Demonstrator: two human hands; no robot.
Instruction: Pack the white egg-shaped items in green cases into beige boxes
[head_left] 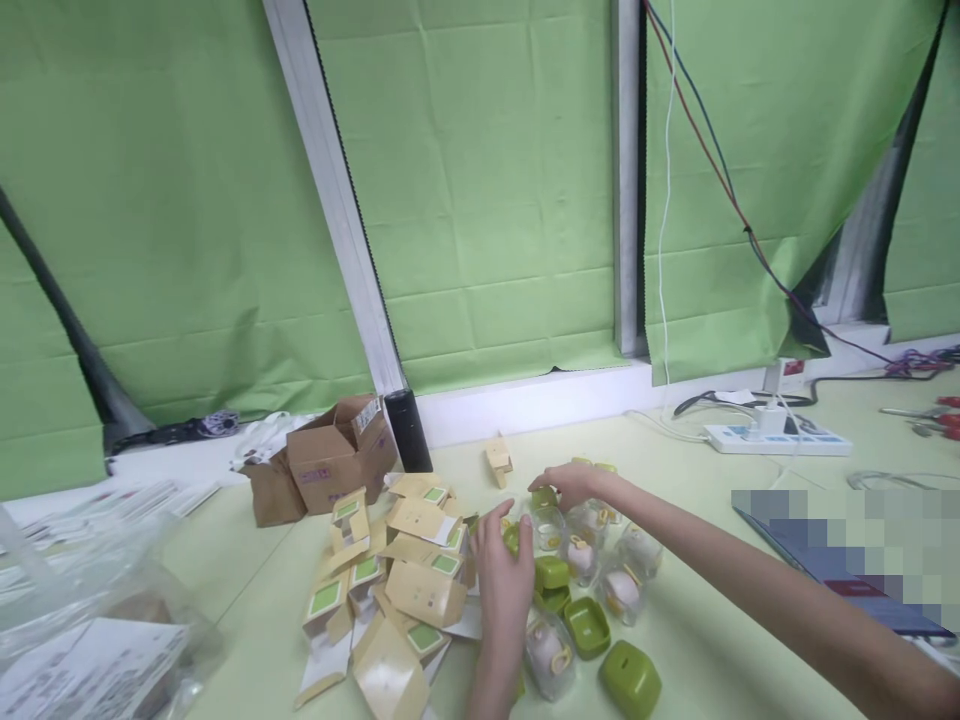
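My left hand [501,580] lies palm down on the table, its fingertips curled round a small green piece [511,537] at the edge of a cluster of clear plastic cups [583,552] and green lids [586,627]. My right hand [568,484] reaches over the far side of that cluster, fingers pinched on a small green lid [544,496]. A heap of tan cardboard packets with green labels [409,575] sits just left of my left hand.
An open brown carton [334,458] and a black cylinder [409,430] stand behind the packets. A white power strip [776,438] with cables lies at the back right. A clear plastic bag [90,620] fills the near left, a dark folder [832,565] the right.
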